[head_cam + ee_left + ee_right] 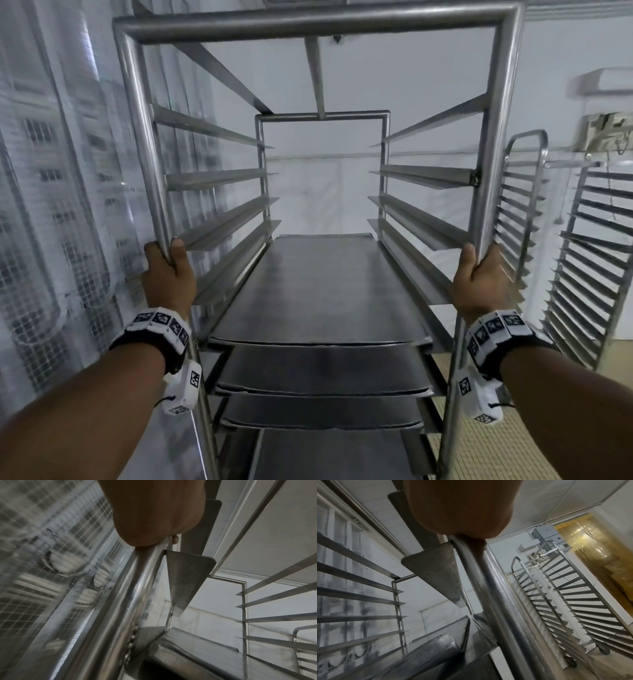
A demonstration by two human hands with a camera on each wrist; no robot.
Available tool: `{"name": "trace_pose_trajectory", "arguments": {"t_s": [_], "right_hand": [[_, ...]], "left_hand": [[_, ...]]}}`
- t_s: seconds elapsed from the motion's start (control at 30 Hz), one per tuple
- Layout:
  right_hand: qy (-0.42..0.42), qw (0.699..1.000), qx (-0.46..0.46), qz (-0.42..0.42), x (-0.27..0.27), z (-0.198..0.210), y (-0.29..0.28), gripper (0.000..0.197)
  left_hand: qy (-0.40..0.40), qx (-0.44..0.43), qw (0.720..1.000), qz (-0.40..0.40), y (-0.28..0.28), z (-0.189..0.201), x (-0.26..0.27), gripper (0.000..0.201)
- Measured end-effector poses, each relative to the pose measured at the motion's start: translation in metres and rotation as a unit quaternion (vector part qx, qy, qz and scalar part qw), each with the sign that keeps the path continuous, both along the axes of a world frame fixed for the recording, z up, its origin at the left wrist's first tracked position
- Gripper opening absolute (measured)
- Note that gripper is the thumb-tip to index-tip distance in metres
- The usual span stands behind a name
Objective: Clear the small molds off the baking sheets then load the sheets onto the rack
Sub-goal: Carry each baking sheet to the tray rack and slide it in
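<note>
Two empty steel tray trolleys (579, 260) stand at the right of the head view on a pale ribbed floor (548, 442). A wire-mesh screen (51, 205) fills the left side. In the right wrist view, yellow strip curtains (590, 543) hang upper right, beside a grey box (544, 534).

head: faces forward into the rack (322, 25), both hands in view
wrists: close under each palm, looking up the posts
shared: the rack's runners

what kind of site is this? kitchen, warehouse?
Most likely a commercial bakery or food-production room. Both hands grip the posts of a tall steel tray rack loaded with baking sheets; more empty racks stand to the right, beside a yellow strip curtain.
</note>
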State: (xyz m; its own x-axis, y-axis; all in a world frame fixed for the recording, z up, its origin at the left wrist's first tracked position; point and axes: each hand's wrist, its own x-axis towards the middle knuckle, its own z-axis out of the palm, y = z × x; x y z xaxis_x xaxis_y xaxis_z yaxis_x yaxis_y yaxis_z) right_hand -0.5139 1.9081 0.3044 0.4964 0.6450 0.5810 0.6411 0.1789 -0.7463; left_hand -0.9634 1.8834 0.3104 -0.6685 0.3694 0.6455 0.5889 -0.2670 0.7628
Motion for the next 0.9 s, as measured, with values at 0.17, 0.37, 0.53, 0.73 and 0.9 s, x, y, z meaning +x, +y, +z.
{"name": "trace_pose_trajectory", "arguments": {"t_s": [0.17, 0.37, 0.53, 0.73, 0.9], "right_hand": [[0.008, 1.000, 0.020, -0.005, -0.023, -0.002, 0.044, 0.046], [0.014, 1.000, 0.023, -0.013, -0.032, -0.006, 0.104, 0.049], [0.017, 0.999, 0.033, -0.033, -0.033, -0.010, 0.159, 0.052], [-0.002, 0.997, 0.067, -0.037, -0.031, -0.015, 0.229, 0.065], [0.026, 0.997, 0.074, -0.011, -0.027, -0.011, 0.282, 0.048]], "left_hand": [[-0.001, -0.002, 1.000, -0.017, 0.051, -0.001, -0.024, 0.041], [0.006, -0.001, 1.000, -0.028, 0.109, -0.003, -0.038, 0.044], [0.014, 0.008, 1.000, -0.027, 0.156, -0.006, -0.038, 0.043], [0.014, 0.008, 1.000, -0.012, 0.219, -0.006, -0.038, 0.044], [0.020, 0.013, 1.000, -0.009, 0.271, -0.005, -0.034, 0.045]]}}
